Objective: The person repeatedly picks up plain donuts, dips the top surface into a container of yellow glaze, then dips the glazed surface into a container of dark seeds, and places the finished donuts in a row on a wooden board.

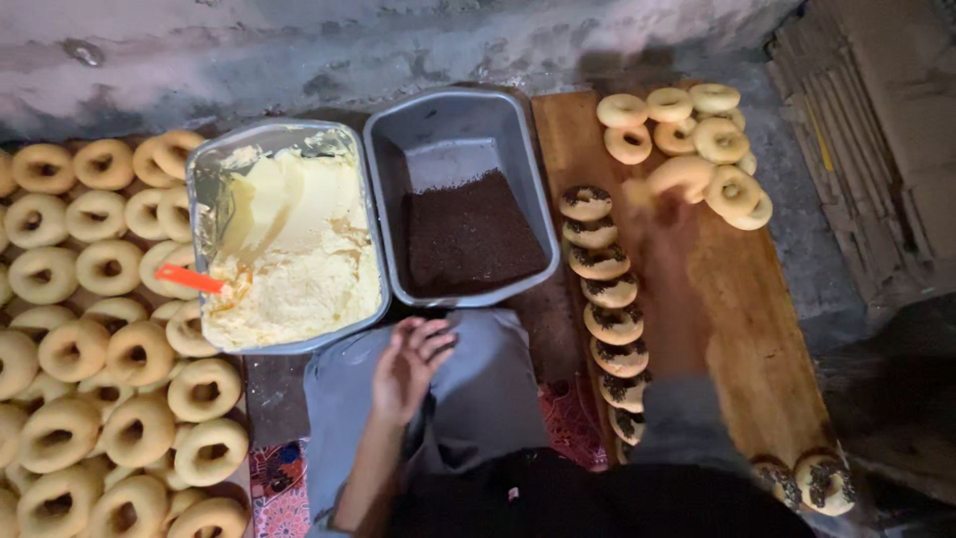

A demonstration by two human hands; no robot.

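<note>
A long wooden board [757, 329] lies on the floor, its long side running away from the person. Left of the board sits a grey tub [393, 199] with dark sprinkles [468, 234] inside. Further left is a tub of yellow cream [299, 249] with an orange-handled spreader [189, 279]. A row of sprinkled doughnuts [609, 319] runs along the board's left edge. The right hand [662, 224] is blurry and reaches up the board; it grips a plain doughnut [682, 174], which lies sideways. The left hand [408, 364] hangs loose and open near the grey tub, holding nothing.
</note>
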